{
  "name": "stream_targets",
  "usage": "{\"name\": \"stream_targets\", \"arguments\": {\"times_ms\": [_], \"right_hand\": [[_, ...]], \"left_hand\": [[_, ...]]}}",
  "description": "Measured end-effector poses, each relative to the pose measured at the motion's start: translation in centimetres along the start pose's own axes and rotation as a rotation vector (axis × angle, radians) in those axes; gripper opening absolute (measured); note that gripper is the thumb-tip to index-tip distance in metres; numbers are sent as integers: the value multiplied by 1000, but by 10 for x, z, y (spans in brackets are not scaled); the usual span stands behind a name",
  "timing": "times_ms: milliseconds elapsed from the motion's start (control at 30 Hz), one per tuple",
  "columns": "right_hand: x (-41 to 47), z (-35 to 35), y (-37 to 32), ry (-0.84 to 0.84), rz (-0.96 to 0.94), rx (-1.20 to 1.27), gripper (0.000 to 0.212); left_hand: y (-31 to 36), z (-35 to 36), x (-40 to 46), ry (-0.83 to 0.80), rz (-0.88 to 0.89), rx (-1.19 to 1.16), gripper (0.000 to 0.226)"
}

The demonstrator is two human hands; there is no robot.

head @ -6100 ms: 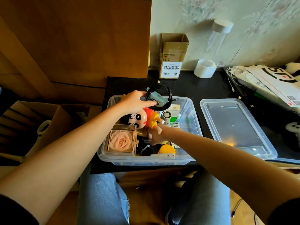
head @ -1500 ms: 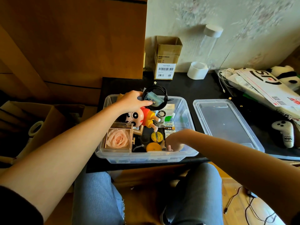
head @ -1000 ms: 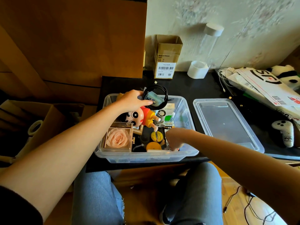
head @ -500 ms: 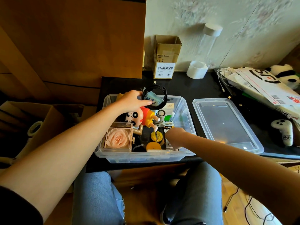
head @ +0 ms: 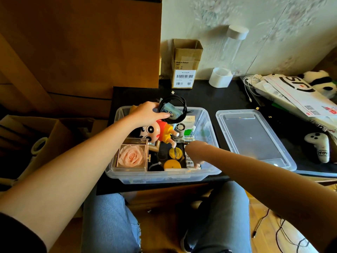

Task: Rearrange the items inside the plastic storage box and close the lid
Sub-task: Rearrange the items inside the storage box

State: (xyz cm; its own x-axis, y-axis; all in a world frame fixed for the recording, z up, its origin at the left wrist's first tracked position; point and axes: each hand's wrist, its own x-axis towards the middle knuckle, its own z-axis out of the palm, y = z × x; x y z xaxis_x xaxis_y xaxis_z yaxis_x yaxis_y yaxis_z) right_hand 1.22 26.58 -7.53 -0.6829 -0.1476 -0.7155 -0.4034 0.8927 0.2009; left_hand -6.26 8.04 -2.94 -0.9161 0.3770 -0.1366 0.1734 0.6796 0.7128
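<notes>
My left hand [head: 147,114] pinches the cable coil [head: 172,108] above the box's [head: 164,177] far-left corner — light, floppy. My right hand [head: 196,152] digs near-right inside; its grip I cannot tell. The lid [head: 253,136] lies right — thin, flexible; I'd lift it by both rims.

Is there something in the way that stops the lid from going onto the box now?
Yes. The left hand holds a black cable coil above the storage box rim, and the right hand reaches inside. The lid lies flat on the table beside the box.
</notes>
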Motion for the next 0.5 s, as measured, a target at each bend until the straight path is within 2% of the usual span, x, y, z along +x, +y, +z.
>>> {"name": "stream_targets", "arguments": {"times_ms": [100,167,333,400,500], "right_hand": [[-3,-3,1,-132,-49,27,37],[-2,-1,2,-212,-86,117,34],[4,15,5,-138,-123,74,35],[5,14,-1,-236,-140,86,37],[4,9,-8,-312,-75,136,16]], "left_hand": [[-1,1,1,8,11,-18,34],[-2,1,1,7,18,-23,34],[-2,1,2,3,16,-15,33],[-2,2,2,6,19,-16,31],[-3,1,3,4,20,-12,34]]}}
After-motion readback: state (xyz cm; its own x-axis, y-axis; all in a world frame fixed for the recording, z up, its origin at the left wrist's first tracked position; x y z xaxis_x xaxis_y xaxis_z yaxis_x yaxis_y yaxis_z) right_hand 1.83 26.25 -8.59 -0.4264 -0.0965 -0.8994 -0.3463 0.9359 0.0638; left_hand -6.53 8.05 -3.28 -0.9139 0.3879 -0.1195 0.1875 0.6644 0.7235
